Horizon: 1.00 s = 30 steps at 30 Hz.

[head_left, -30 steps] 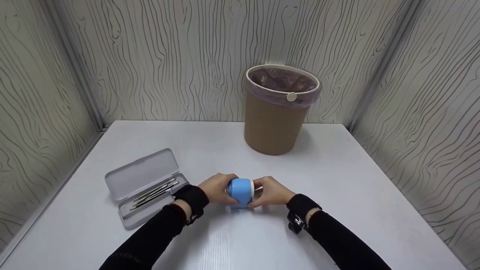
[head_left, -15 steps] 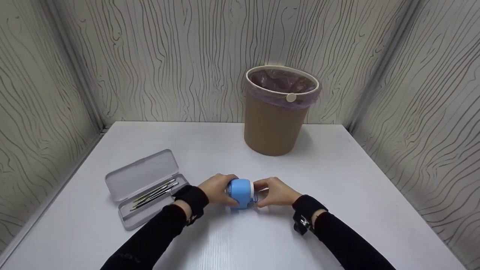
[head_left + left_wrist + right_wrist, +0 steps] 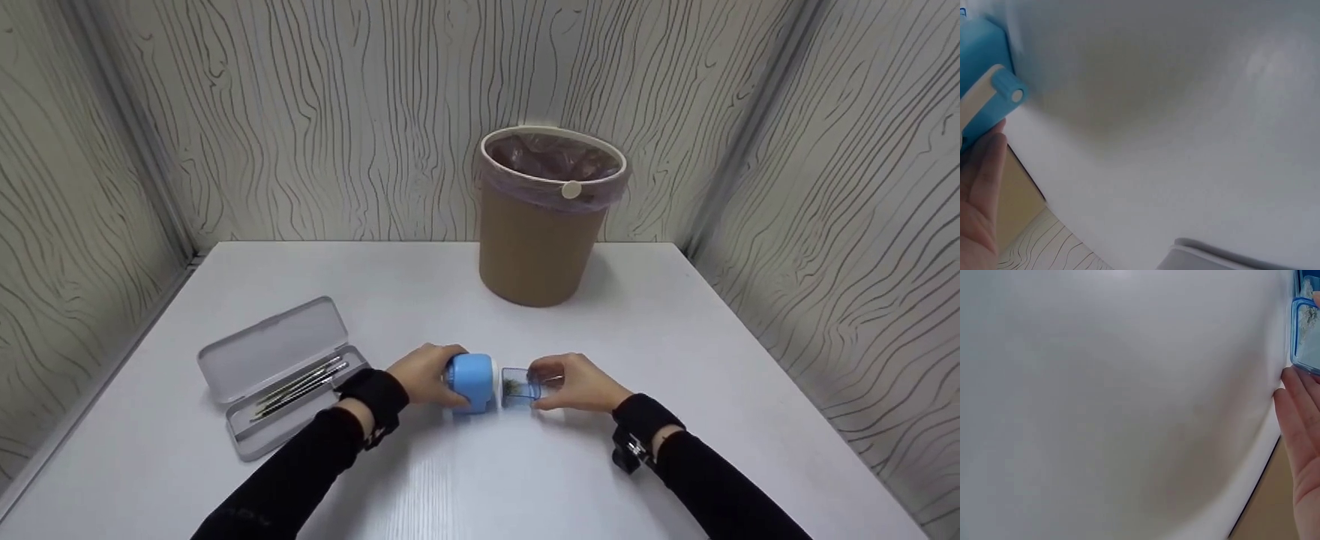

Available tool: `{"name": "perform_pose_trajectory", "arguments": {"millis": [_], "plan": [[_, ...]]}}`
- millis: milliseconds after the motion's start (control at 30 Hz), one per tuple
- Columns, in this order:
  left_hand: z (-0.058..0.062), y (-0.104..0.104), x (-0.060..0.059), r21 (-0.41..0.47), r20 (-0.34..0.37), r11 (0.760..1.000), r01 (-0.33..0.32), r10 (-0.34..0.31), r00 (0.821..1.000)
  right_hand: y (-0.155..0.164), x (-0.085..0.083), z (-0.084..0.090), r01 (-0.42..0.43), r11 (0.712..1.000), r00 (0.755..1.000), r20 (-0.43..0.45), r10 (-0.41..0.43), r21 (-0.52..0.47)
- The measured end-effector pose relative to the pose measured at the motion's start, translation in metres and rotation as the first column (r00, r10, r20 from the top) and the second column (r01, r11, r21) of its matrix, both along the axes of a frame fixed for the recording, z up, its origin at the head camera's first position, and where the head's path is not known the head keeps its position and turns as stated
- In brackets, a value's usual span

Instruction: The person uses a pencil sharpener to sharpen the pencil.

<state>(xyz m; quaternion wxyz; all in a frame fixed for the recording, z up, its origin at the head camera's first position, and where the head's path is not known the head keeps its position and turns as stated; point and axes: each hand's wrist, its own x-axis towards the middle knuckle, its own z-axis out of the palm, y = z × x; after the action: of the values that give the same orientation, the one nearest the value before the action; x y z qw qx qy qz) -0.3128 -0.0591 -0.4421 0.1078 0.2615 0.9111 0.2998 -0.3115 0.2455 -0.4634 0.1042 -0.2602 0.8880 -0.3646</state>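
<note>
A blue pencil sharpener [image 3: 472, 381] with a white face lies near the middle of the table. My left hand [image 3: 427, 375] grips its left side, thumb in front. In the left wrist view its white crank arm ends in a blue knob [image 3: 1010, 87]. To its right, a clear bluish shavings drawer [image 3: 517, 397] is apart from the body, with shavings [image 3: 511, 387] visible inside. My right hand [image 3: 577, 384] pinches the drawer's right end between thumb and fingers. Only part of the drawer [image 3: 1307, 334] shows at the right wrist view's edge.
On the left an open grey pencil case [image 3: 274, 349] holds several pencils [image 3: 300, 386]. A brown bin [image 3: 532, 247] with a purple liner stands at the back of the white table [image 3: 637, 472]. Patterned panels [image 3: 360, 120] enclose the back and sides.
My right hand has moved right, pulling the clear shavings drawer out of the sharpener. My left hand still holds the sharpener; the whole head view has shifted slightly.
</note>
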Motion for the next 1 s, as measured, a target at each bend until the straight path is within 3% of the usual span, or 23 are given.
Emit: {"name": "perform_pose_trajectory", "arguments": {"millis": [300, 467, 667, 1000], "plan": [[0.001, -0.003, -0.001, 0.024, -0.02, 1.0, 0.018, -0.017, 1.0, 0.02, 0.002, 0.009, 0.055, 0.998, 0.998, 0.022, -0.054, -0.016], [0.0, -0.001, 0.001, 0.023, -0.016, 1.0, 0.01, -0.01, 1.0, 0.033, 0.0, 0.03, 0.082, 0.997, 0.996, 0.023, -0.082, -0.015], [0.002, 0.0, 0.004, 0.013, -0.017, 1.0, -0.006, 0.006, 1.0, 0.043, -0.007, 0.079, 0.13, 0.992, 0.991, -0.04, -0.129, 0.0], [0.002, 0.0, 0.004, 0.003, -0.02, 1.0, -0.019, 0.019, 1.0, 0.05, -0.024, 0.181, 0.222, 0.975, 0.959, -0.177, -0.22, -0.01]]}}
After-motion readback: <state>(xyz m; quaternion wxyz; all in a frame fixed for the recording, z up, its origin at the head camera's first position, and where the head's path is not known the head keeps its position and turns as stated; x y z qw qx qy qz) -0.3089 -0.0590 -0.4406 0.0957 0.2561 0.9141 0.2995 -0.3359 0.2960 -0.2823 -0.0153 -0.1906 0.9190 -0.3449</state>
